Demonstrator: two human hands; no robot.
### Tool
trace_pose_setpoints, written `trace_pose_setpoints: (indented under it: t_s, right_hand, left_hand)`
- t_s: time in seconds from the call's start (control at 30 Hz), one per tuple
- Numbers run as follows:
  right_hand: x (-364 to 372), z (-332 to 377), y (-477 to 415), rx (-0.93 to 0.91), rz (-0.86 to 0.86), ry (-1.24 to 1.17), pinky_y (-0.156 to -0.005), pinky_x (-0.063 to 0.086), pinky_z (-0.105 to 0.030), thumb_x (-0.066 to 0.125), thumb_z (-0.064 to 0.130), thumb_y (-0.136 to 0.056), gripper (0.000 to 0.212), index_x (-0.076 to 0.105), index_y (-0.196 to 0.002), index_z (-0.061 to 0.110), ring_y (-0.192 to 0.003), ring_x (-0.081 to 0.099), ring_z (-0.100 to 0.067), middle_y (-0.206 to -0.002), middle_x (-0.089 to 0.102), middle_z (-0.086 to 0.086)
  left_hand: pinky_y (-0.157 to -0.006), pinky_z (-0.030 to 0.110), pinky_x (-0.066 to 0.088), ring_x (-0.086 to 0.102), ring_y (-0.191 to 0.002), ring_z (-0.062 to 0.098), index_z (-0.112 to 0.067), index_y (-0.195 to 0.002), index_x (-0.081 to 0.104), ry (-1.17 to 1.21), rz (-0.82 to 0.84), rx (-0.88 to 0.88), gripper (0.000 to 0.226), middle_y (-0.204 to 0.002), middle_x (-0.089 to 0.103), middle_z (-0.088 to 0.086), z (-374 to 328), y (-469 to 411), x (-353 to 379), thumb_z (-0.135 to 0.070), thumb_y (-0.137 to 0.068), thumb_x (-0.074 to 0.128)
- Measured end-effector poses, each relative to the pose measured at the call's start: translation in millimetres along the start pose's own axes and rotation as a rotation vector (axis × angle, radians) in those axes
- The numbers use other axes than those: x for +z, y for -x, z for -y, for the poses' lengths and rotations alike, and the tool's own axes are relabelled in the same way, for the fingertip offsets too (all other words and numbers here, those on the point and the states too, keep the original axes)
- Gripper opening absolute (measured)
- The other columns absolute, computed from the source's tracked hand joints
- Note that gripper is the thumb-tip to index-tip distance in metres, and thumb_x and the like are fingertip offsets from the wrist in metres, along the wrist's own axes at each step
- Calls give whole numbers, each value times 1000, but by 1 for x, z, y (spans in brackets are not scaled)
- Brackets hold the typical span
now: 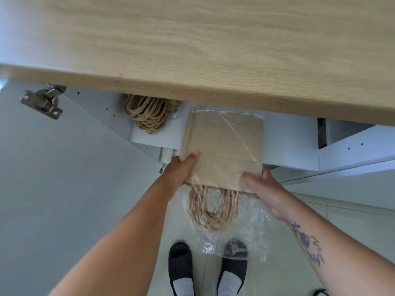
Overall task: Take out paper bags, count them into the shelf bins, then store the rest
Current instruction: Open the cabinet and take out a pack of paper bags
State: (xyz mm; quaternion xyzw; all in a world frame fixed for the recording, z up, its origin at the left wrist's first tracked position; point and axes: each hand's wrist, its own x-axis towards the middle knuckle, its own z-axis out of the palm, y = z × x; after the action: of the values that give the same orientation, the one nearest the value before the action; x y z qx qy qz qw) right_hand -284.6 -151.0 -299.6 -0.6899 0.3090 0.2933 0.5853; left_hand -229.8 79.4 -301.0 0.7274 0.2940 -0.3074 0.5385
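Left hand point(181, 170) and right hand point(264, 189), outstretched, clasp paper bags point(226, 142).

There were two hands, the left hand point(181, 169) and the right hand point(264, 189); one plastic-wrapped bundle of paper bags point(224, 146); one separate bunch of twine handles point(147, 114); one metal hinge point(41, 101); two dark slippers point(180, 261); one wooden countertop point(192, 50).

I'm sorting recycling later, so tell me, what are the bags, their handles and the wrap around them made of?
The paper bags look like matte brown kraft paper: flat tan face, sharp fold. Their handles seem twisted paper cord, ropy tan loops, though it could be fibre twine. The wrap is thin clear plastic film: glossy, crinkled, see-through.
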Motion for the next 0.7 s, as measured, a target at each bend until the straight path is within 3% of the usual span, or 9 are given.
trace_pose_setpoints:
  t_s: [0.07, 0.2, 0.27, 0.33, 0.4, 0.5, 0.63, 0.7]
  right_hand:
    - [1, -5, 9, 21, 11, 1, -109, 35, -46, 67, 50, -83, 84, 17, -148, 36, -124, 48, -25, -131, 47, 9]
    - [8, -13, 41, 38, -6, -13, -109, 38, -51, 70, 63, -67, 91, 22, -142, 45, -124, 51, -24, -142, 48, 5]
    - [8, -15, 62, 18, -12, -58, -105, 42, -46, 69, 49, -81, 69, 30, -136, 37, -114, 57, -20, -132, 56, 3]
    - [10, -18, 88, -1, 1, -88, -99, 43, -38, 65, 35, -91, 49, 30, -125, 40, -104, 58, -15, -117, 59, 8]
    - [13, -18, 120, -25, 4, -112, -90, 42, -32, 63, 28, -93, 43, 30, -118, 41, -96, 57, -8, -109, 59, 13]
    - [19, -25, 164, -32, -39, -147, -83, 44, -30, 65, 27, -91, 43, 41, -126, 38, -102, 60, -7, -116, 64, 9]
    - [35, -28, 234, -98, -135, -156, -83, 42, -26, 64, 42, -90, 43, 46, -128, 37, -104, 59, -2, -117, 65, 15]
    - [44, -32, 269, -123, -177, -167, -83, 41, -25, 61, 48, -90, 40, 49, -126, 36, -104, 59, -2, -118, 65, 15]
  left_hand:
    - [-83, 30, 52, 59, -110, 22, -17, -141, 45, 12, -43, 20, 70, -133, 56, 4, 11, 11, 6, -61, -88, 61]
    - [-99, 35, 46, 58, -116, 22, -23, -140, 45, 43, -92, 32, 62, -131, 56, 1, 24, 45, 9, -59, -91, 57]
    - [-103, 38, 47, 59, -116, 21, -25, -139, 46, 51, -80, 57, 57, -130, 60, -1, 28, 69, 6, -56, -93, 56]
    - [-105, 41, 47, 59, -119, 22, -26, -142, 45, 46, -73, 92, 55, -132, 60, 0, 32, 98, 2, -53, -95, 54]
    - [-99, 36, 49, 59, -116, 20, -27, -142, 46, 70, -65, 115, 51, -129, 61, -2, 33, 132, -4, -50, -97, 53]
    - [-91, 27, 45, 60, -114, 15, -30, -140, 48, 118, -30, 85, 46, -125, 63, -8, 38, 181, -15, -48, -98, 52]
    - [-73, 17, 47, 61, -103, 2, -30, -136, 50, 126, 14, 150, 38, -115, 64, -15, 42, 247, -37, -43, -100, 50]
    - [-71, 16, 48, 62, -104, 2, -32, -137, 50, 128, 35, 188, 39, -117, 64, -16, 47, 276, -49, -45, -100, 50]
